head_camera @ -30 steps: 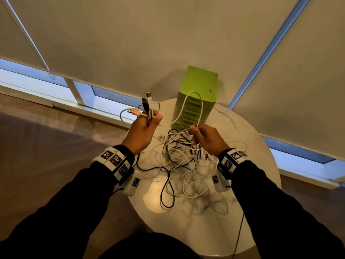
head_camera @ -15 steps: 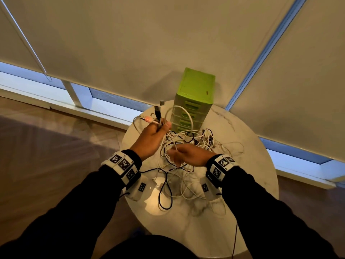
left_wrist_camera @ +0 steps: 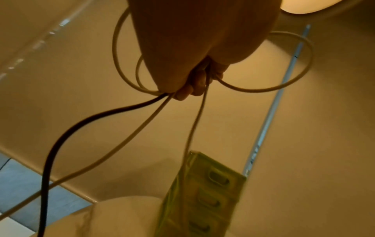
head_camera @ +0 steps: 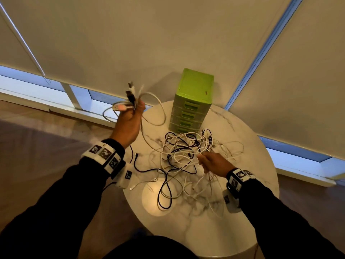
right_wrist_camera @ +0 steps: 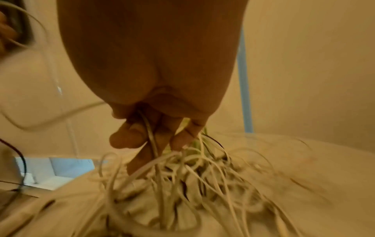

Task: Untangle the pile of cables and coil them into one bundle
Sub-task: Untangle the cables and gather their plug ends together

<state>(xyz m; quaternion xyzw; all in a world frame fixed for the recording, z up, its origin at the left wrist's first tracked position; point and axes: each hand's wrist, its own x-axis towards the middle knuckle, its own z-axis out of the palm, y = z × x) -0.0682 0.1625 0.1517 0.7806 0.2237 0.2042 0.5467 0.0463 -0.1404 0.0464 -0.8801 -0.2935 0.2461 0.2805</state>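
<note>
A tangle of white and black cables [head_camera: 186, 152] lies on the round marble table [head_camera: 242, 212]. My left hand [head_camera: 130, 118] is raised above the table's left edge and grips several cable ends [head_camera: 128, 98], their plugs sticking up out of the fist. In the left wrist view, white loops and one black cable [left_wrist_camera: 54, 152] hang from the left hand [left_wrist_camera: 194, 83]. My right hand [head_camera: 211, 163] is low at the pile's right side. In the right wrist view, the right hand [right_wrist_camera: 154, 137] has a white cable [right_wrist_camera: 150, 136] running between its curled fingers.
A green set of small drawers [head_camera: 192, 101] stands at the far side of the table, right behind the pile. Roller blinds and a low window sill lie beyond it. The wooden floor lies to the left of the table.
My left hand has risen and moved left with the cable ends, pulling loops out of the pile. My right hand has dropped from a raised white loop down to the pile's right side.
</note>
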